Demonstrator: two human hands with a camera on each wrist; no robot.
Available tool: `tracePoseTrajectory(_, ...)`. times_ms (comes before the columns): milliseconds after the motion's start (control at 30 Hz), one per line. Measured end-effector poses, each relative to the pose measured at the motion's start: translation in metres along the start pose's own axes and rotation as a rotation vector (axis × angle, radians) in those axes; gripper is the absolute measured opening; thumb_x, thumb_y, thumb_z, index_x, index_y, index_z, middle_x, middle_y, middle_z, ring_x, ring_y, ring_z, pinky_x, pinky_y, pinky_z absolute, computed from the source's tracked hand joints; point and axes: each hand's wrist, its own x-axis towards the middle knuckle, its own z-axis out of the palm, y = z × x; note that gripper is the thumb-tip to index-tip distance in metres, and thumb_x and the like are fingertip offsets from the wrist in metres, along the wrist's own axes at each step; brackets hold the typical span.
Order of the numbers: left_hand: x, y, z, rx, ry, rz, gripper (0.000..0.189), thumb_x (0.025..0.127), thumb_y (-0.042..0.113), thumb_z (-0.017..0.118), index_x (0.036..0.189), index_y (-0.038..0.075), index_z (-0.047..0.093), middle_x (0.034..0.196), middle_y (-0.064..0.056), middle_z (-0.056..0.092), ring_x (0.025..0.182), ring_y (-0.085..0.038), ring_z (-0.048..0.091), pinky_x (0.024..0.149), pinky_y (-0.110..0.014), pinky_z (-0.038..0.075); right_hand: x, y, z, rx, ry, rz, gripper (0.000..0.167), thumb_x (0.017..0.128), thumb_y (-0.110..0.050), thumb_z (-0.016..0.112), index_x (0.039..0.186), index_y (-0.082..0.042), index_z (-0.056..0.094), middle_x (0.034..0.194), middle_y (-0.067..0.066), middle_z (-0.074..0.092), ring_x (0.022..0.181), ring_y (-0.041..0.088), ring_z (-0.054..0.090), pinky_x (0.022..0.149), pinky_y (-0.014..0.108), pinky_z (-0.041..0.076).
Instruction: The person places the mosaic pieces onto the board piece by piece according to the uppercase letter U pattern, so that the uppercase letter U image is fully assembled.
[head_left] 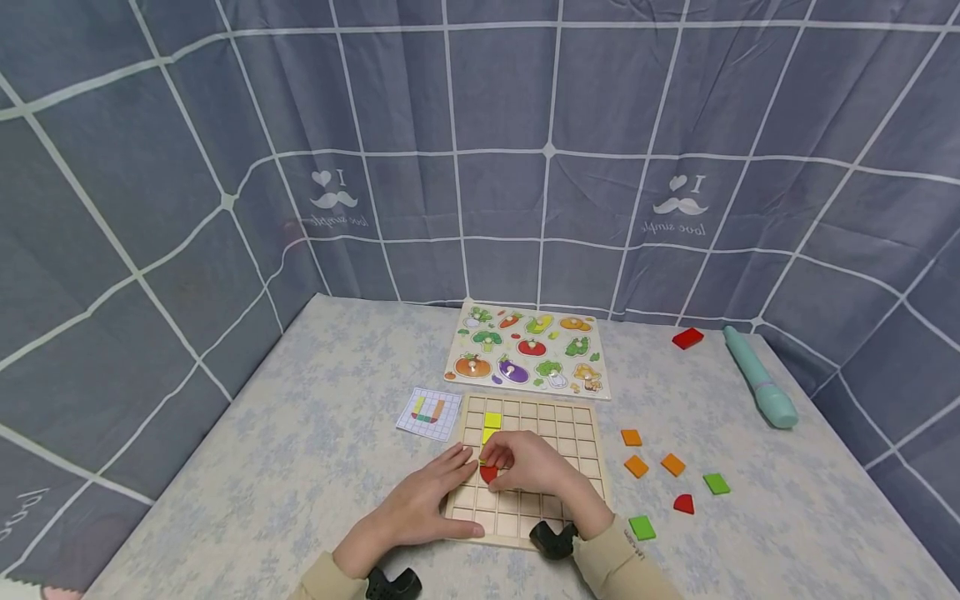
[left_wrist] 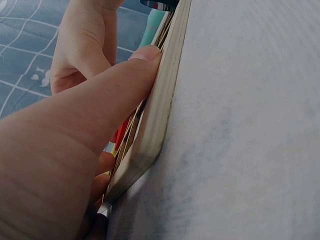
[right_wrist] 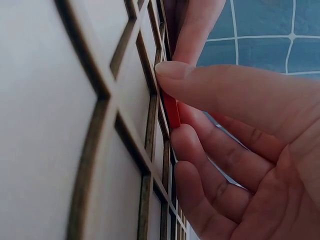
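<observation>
A wooden grid board point(head_left: 579, 435) lies on the table. My right hand point(head_left: 536, 462) is over its left half, thumb and fingers around a red quarter-round tile point(head_left: 488, 474). In the right wrist view the red tile point(right_wrist: 171, 111) stands tilted at the grid's ridges, between thumb and fingertips. Yellow square tiles point(head_left: 492, 420) sit in the column just above, partly covered by the fingers. My left hand point(head_left: 423, 502) rests at the board's left side with fingers extended; in the left wrist view its thumb lies on the board's edge point(left_wrist: 155, 117).
Beside the board's upper left is a pattern card point(head_left: 429, 414). Behind it lies a vegetable puzzle board point(head_left: 531, 347). Right of the grid are orange squares point(head_left: 636, 467), green squares point(head_left: 716, 483) and another red quarter-round point(head_left: 683, 503). Farther back are a red piece point(head_left: 687, 337) and a teal cylindrical object point(head_left: 761, 379).
</observation>
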Motion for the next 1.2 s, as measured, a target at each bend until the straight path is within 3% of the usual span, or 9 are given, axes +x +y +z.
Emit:
tracePoseTrajectory(467,0.0,0.0,0.0,-0.002,-0.008,-0.006,0.089,0.078,0.065,0.061,0.142,0.007,0.042,0.151,-0.006,0.029,0.141,-0.02,0.019,0.107,-0.045,0.031,-0.001,-0.001,0.0,-0.008,0.003,0.001,0.025,0.07,-0.009,0.082,0.09,-0.015,0.067,0.08,-0.007,0.061,0.073,0.012,0.055,0.066,0.024,0.046)
tracePoseTrajectory(767,0.0,0.0,-0.001,-0.005,-0.009,0.005,0.089,0.079,0.065,0.06,0.143,0.007,0.041,0.151,-0.006,0.029,0.141,-0.02,0.019,0.107,-0.044,0.031,-0.004,-0.006,-0.009,0.009,-0.007,0.054,0.025,0.073,-0.014,0.08,0.094,-0.014,0.067,0.084,-0.006,0.063,0.078,0.013,0.057,0.071,0.025,0.048)
tracePoseTrajectory(1000,0.0,-0.001,0.0,-0.018,-0.019,-0.006,0.089,0.079,0.065,0.061,0.144,0.008,0.039,0.152,-0.005,0.029,0.141,-0.02,0.018,0.107,-0.045,0.03,-0.015,-0.004,-0.037,0.026,0.057,0.023,0.027,0.079,-0.016,0.076,0.103,-0.008,0.066,0.096,0.002,0.065,0.089,0.02,0.06,0.079,0.036,0.05)
tracePoseTrajectory(1200,-0.001,-0.002,0.0,-0.045,-0.008,0.008,0.088,0.079,0.063,0.062,0.144,0.008,0.039,0.152,-0.006,0.028,0.141,-0.021,0.018,0.107,-0.045,0.03,-0.039,0.002,-0.075,0.004,0.136,0.004,0.027,0.082,-0.022,0.074,0.105,-0.011,0.066,0.099,0.004,0.065,0.09,0.02,0.06,0.079,0.035,0.05)
